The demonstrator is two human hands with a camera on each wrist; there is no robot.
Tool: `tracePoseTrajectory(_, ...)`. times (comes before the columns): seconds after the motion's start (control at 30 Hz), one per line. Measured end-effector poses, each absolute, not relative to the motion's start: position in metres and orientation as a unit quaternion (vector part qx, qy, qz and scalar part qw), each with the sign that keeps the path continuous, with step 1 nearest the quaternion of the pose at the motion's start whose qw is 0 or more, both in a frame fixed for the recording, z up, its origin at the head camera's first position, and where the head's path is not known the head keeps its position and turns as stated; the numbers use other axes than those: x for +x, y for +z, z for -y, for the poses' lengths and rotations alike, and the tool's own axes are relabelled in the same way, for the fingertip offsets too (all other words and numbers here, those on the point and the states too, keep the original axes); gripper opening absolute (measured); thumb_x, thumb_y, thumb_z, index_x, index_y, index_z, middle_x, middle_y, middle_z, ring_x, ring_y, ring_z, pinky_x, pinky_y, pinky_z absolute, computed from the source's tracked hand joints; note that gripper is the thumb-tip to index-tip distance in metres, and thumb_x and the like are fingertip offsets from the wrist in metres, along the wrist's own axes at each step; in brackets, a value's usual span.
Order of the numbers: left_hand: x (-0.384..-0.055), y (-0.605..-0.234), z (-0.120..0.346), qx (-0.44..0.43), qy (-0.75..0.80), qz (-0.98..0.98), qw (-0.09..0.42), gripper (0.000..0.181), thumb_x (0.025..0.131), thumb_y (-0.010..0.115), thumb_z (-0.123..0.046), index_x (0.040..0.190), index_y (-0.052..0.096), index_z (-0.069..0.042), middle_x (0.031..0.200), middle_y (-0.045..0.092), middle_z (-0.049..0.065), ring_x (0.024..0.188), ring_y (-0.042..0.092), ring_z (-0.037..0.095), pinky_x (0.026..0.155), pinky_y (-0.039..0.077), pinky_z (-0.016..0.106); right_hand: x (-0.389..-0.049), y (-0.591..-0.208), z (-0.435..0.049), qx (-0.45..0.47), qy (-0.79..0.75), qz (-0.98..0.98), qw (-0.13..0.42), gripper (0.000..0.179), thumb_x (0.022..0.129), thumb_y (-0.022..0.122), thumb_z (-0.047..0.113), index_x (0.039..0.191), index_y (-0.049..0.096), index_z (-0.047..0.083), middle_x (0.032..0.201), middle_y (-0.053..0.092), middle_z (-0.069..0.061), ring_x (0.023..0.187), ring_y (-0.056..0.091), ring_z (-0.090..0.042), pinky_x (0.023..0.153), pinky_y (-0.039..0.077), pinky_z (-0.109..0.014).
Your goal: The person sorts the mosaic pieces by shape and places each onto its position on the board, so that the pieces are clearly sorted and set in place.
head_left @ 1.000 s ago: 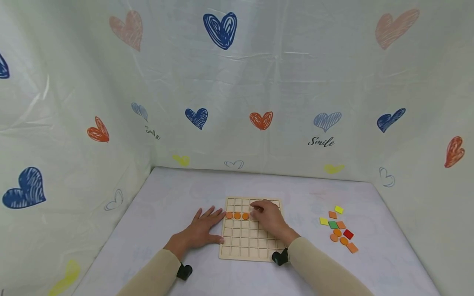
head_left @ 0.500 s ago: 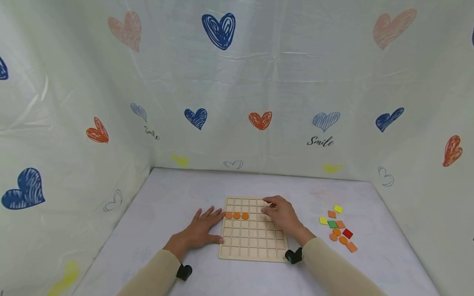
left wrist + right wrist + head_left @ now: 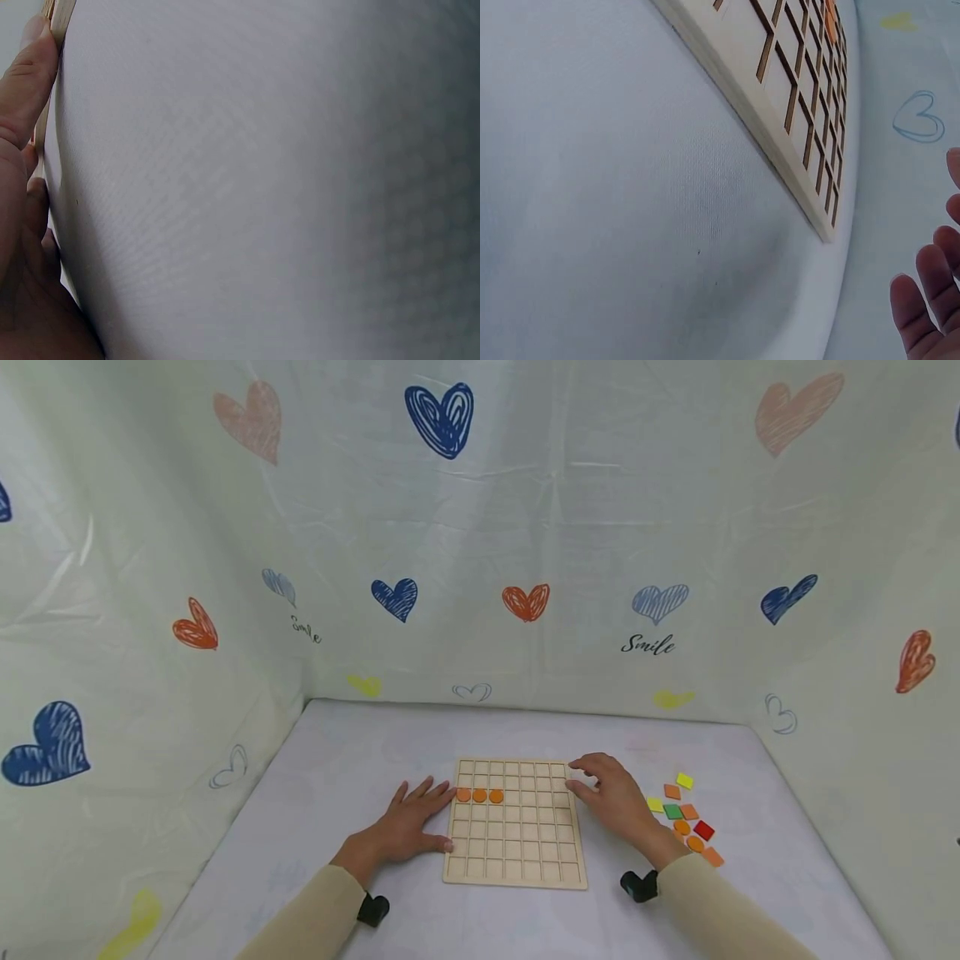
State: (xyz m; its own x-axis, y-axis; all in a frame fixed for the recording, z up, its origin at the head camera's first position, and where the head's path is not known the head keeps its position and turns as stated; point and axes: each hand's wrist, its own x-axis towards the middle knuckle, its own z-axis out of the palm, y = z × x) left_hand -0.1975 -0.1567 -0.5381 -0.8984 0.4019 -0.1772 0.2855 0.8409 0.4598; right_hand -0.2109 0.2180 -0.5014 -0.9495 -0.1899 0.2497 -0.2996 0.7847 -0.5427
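The board (image 3: 517,852) is made of pale, matt wood. A smooth, matt finish is shown by the discs (image 3: 480,796) at its ten o'clock and the tiles (image 3: 672,812) at three. The worktop (image 3: 390,743) is covered in matt, finely textured material. At twelve o'clock, a plastic-looking sheet (image 3: 585,518) is creased and streaked with gloss. Matt cloth is seen in the sleeves (image 3: 727,910) at four and eight.

Head view looks down; closer wrist views share the board (image 3: 514,832).
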Motion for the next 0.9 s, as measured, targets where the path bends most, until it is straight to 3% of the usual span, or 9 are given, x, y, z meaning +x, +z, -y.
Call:
tracePoseTrajectory(0.27,-0.198,-0.537,0.157,0.183,0.219,-0.949,0.137,0.096,0.087,0.079,-0.059,0.165,0.038,-0.024,0.173,0.033,0.000,0.165,0.014,0.031,0.133,-0.001,0.060,-0.203,-0.505,-0.243,0.175,0.231,0.943,0.164,0.030,0.094,0.081,0.022,0.120,0.074,0.008,0.126,0.068,-0.011,0.119,0.061,-0.033,0.101,0.057,-0.054)
tracePoseTrajectory(0.47,-0.198,-0.537,0.157,0.184,0.213,-0.949,0.138,0.096,0.087,0.079,-0.061,0.166,0.037,-0.025,0.173,0.032,-0.001,0.165,0.014,0.030,0.133,0.000,0.060,-0.195,-0.507,-0.265,0.211,0.179,0.936,0.219,0.029,0.088,0.084,0.016,0.114,0.075,0.006,0.115,0.070,-0.011,0.109,0.062,-0.032,0.094,0.057,-0.052)
tracePoseTrajectory(0.9,-0.197,-0.535,0.155,0.183,0.211,-0.951,0.136,0.095,0.087,0.079,-0.059,0.165,0.038,-0.024,0.173,0.033,-0.001,0.165,0.015,0.031,0.133,0.000,0.060,-0.169,-0.514,-0.325,0.181,0.130,0.952,0.211,0.032,0.084,0.086,0.015,0.111,0.073,0.005,0.112,0.072,-0.012,0.104,0.062,-0.034,0.089,0.053,-0.053)
